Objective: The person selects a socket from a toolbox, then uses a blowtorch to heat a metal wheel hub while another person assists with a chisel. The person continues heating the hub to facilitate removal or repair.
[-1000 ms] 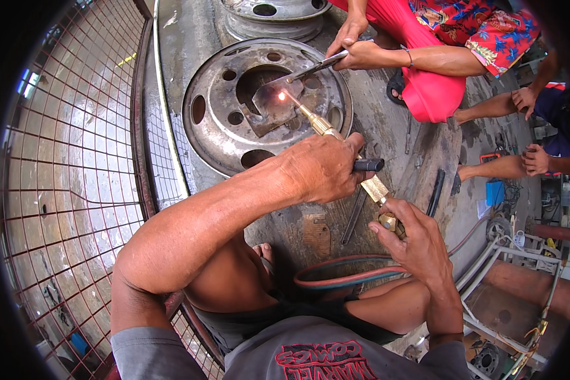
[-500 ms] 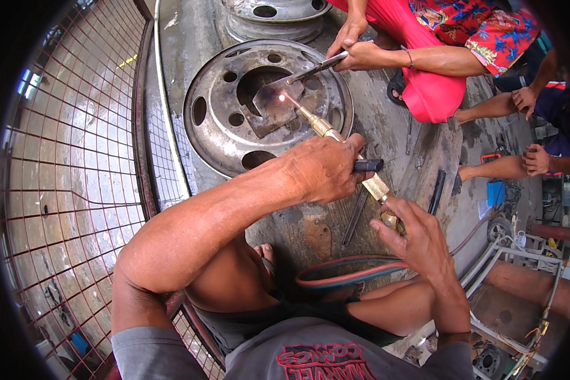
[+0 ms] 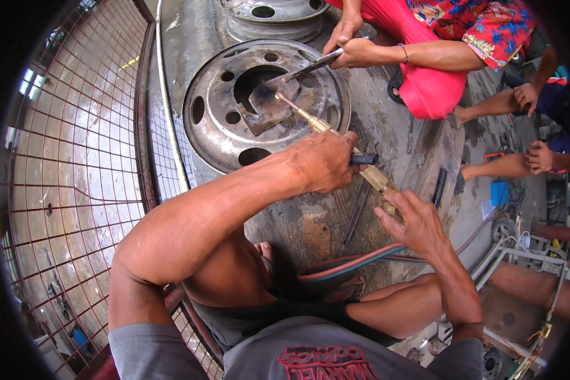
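My left hand (image 3: 326, 163) is wrapped round the body of a brass gas torch (image 3: 381, 180), beside a dark lever or handle. At the torch's rear end, the fingers of my right hand (image 3: 415, 225) are bent round the valve part. The nozzle points away from me, and a small glow shows at its tip, close over a flat metal plate (image 3: 266, 119). That plate lies across a large steel wheel rim (image 3: 202, 140), partly over its centre hole. Another person's hands (image 3: 348, 47) hold long-handled pliers or tongs (image 3: 313, 65) whose end reaches the plate.
Red and blue-green hoses (image 3: 354, 265) loop on the floor before me. A flat steel bar (image 3: 356, 218) and a black rod (image 3: 438, 187) lie nearby. A red wire fence (image 3: 76, 190) stands at left. More wheel rims (image 3: 272, 28) are behind; another person sits at right.
The bright glowing spot at the nozzle has shrunk to a faint glow. The torch tip has shifted slightly left, and my hands have moved slightly with it.
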Tool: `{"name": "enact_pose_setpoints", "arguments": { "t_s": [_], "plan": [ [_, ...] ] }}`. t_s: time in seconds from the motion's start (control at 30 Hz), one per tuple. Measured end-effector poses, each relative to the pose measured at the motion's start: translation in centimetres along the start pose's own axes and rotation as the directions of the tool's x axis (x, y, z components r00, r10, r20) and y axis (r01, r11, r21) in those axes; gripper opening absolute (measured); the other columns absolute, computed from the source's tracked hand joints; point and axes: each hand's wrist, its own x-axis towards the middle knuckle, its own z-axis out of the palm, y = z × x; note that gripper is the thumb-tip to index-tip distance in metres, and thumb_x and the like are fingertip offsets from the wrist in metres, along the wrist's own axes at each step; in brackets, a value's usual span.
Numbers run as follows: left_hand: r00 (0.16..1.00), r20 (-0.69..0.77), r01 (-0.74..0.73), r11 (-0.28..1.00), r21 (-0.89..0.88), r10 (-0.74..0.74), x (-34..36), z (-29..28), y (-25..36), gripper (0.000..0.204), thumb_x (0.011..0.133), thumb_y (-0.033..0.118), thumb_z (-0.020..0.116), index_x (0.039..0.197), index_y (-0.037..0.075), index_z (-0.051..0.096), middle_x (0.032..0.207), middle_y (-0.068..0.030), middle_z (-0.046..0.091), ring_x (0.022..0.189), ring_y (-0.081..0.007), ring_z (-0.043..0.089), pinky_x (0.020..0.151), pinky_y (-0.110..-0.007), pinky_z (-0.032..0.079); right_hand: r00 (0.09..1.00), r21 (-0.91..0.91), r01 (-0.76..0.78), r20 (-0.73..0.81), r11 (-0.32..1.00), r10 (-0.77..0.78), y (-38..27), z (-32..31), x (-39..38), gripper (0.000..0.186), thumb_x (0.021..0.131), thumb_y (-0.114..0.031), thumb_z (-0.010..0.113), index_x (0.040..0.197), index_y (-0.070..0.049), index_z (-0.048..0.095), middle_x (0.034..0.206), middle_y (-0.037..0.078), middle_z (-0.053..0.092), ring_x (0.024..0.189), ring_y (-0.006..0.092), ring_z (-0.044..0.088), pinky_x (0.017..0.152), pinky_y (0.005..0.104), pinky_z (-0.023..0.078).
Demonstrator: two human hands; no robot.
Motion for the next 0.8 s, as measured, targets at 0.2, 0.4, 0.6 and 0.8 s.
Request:
{"name": "enact_pose_setpoints", "arguments": {
  "t_s": [0.2,0.4,0.6,0.8],
  "plan": [
    [0.999,-0.043,0.016,1.000,0.005,-0.015,0.6,0.7,0.1,0.040,0.100,0.034,0.067,0.114,-0.003,0.057,0.087,-0.0309,0.070,0.093,-0.0508,0.069,0.083,-0.057,0.053,0.999,0.096,-0.021,-0.022,0.995,0.023,0.9,0.4,-0.1,0.036,0.087,-0.016,0.083,0.119,-0.008,0.068,0.089,0.012,0.066,0.075,0.0368,0.073,0.062,0.0441,0.059],
    [0.999,-0.048,0.017,0.999,0.028,-0.016,1.1,1.0,0.3,0.039,0.100,0.033,0.067,0.108,-0.004,0.057,0.085,-0.0306,0.069,0.091,-0.0506,0.069,0.081,-0.057,0.053,1.000,0.106,-0.008,-0.025,0.994,0.010,1.1,0.3,-0.3,0.038,0.088,-0.017,0.083,0.120,-0.008,0.067,0.091,0.013,0.068,0.076,0.0374,0.073,0.062,0.0442,0.059],
    [0.998,-0.054,0.017,0.999,0.036,-0.015,1.1,1.0,0.3,0.038,0.100,0.032,0.067,0.108,-0.004,0.057,0.084,-0.0307,0.070,0.090,-0.0508,0.069,0.081,-0.057,0.054,1.000,0.087,0.004,-0.023,0.996,-0.002,1.4,0.3,-0.3,0.037,0.088,-0.018,0.082,0.120,-0.009,0.066,0.091,0.013,0.067,0.074,0.0382,0.072,0.061,0.0447,0.058],
    [0.998,-0.059,0.013,0.999,0.040,-0.011,1.2,1.0,0.3,0.037,0.099,0.031,0.067,0.108,-0.004,0.058,0.084,-0.0304,0.070,0.090,-0.0507,0.070,0.081,-0.057,0.054,1.000,0.084,-0.002,-0.020,0.996,0.004,1.3,0.2,-0.2,0.036,0.088,-0.018,0.082,0.120,-0.009,0.067,0.090,0.013,0.067,0.073,0.0380,0.072,0.061,0.0447,0.058]
  ]
}}
